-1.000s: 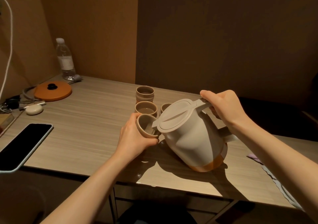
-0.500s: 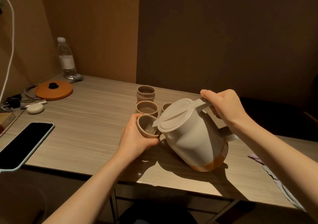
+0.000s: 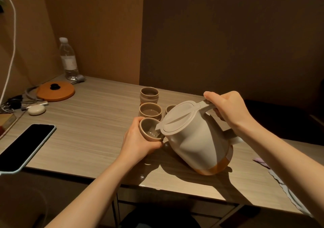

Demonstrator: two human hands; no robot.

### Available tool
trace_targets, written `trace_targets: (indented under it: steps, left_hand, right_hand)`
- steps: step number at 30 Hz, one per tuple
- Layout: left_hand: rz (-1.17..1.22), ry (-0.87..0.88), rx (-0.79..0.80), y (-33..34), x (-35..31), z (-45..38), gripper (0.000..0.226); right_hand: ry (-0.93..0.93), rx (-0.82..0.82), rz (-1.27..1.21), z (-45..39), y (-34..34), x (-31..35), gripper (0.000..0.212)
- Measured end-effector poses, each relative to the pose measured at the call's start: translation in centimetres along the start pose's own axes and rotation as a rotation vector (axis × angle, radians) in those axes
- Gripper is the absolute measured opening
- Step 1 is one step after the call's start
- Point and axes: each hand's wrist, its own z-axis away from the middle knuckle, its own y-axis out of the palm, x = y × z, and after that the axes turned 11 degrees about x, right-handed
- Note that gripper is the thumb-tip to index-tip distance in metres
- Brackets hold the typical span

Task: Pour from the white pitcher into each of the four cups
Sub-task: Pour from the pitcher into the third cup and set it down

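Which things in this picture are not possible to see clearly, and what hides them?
Head view only:
- Fourth cup: mostly hidden behind the pitcher; its fill cannot be told.
- Held cup: its outer wall is covered by the left hand; spout tip overlaps its rim.
- Pitcher handle: partly wrapped by the right hand.
- Phone: cut by the left edge.
- Bottle label: too small to read.

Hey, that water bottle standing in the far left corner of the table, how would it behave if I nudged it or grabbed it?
The water bottle is tall and narrow on a small base, so a nudge near the cap would probably tip it. It looks like thin clear plastic, so it may flex under a firm squeeze. On its side, the round body would likely roll across the smooth table.
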Motion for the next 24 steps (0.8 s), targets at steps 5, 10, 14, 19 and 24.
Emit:
trace_targets:
  steps: [5,10,14,19,24]
  left_hand:
    - [0.009,-0.009,-0.002,-0.05,0.07,0.00,0.083]
    - [0.008,-0.019,-0.015,0.01,0.25,-0.01,0.085]
    - [0.009,-0.019,-0.006,-0.01,0.29,0.12,0.085]
    - [0.022,-0.024,0.003,-0.08,0.11,0.14,0.084]
    - [0.024,-0.025,0.007,-0.07,0.09,0.12,0.086]
  right_hand:
    - [0.001,0.005,0.006,-0.03,0.11,0.03,0.062]
    - [0.009,0.009,0.016,-0.15,0.16,0.04,0.074]
    - [0.007,0.003,0.021,-0.14,0.17,0.01,0.069]
    - [0.017,0.010,0.017,-0.19,0.21,-0.02,0.071]
    - [0.011,0.007,0.022,-0.28,0.09,-0.07,0.065]
